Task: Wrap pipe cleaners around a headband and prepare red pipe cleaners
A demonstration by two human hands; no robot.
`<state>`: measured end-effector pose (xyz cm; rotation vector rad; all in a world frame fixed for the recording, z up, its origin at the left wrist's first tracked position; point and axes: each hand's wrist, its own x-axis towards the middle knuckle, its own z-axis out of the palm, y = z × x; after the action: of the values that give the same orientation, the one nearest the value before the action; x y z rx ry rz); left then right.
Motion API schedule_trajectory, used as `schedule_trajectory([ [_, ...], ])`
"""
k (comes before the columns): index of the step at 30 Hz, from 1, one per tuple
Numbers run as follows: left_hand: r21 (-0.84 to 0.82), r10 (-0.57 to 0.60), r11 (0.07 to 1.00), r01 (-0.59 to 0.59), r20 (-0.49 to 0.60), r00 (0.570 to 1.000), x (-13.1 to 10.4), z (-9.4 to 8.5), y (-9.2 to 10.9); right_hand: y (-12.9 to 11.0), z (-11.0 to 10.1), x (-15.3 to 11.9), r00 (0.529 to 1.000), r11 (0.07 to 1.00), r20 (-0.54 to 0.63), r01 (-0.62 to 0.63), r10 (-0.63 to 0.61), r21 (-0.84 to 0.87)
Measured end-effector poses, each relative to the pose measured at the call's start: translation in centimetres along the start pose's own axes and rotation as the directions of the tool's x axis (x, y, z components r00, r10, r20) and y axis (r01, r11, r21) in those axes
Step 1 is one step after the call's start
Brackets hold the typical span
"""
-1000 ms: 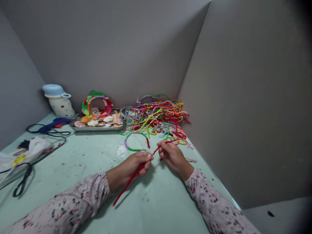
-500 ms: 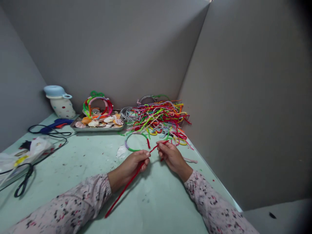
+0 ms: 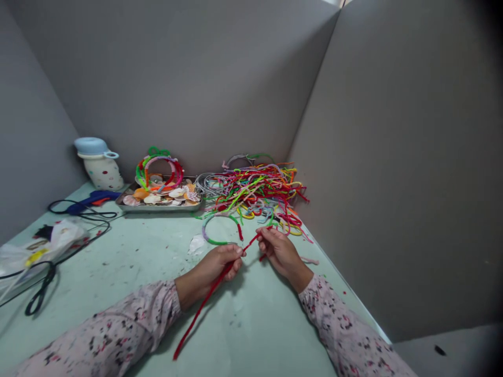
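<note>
Red pipe cleaner, from where I'm standing, is pinched in the left hand and right hand, prob so the short bit between sits taut.

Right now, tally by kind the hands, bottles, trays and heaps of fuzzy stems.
Hands: 2 (left hand, right hand)
Bottle: 1
Tray: 1
Heap of fuzzy stems: 1
Total: 5
Single stems in the heap overlap too much to count.
</note>
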<state>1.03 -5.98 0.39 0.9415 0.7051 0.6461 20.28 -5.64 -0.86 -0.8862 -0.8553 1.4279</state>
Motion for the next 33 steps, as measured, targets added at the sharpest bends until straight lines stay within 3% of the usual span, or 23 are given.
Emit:
schedule_trajectory([
  [9, -0.015, -0.054, 0.998, 0.055, 0.088, 0.995, -0.6, 0.4, 0.3, -0.3, -0.1, 0.0, 1.0, 0.998, 0.017, -0.01, 0.009, 0.059],
  [16, -0.062, -0.002, 0.998, 0.009, 0.117, 0.993, -0.5, 0.7, 0.1, -0.3, 0.4, -0.5, 0.994, 0.997, 0.095, -0.05, 0.056, -0.06],
  [20, -0.062, 0.019, 0.998, -0.015, 0.065, 0.998, -0.3, 0.5, 0.0, -0.5, 1.0, -1.0, 0.985, 0.988, 0.154, -0.059, 0.081, -0.142],
  [28, -0.072, 0.04, 0.997, -0.04, 0.007, 0.999, -0.1, 0.3, -0.1, -0.3, 0.6, -0.3, 1.0, 0.998, 0.014, 0.028, -0.027, -0.058],
  [33, -0.078, 0.001, 0.997, -0.002, -0.017, 1.0, -0.4, 0.6, 0.3, -0.3, 0.4, -0.2, 0.999, 0.994, 0.001, 0.046, -0.046, -0.098],
])
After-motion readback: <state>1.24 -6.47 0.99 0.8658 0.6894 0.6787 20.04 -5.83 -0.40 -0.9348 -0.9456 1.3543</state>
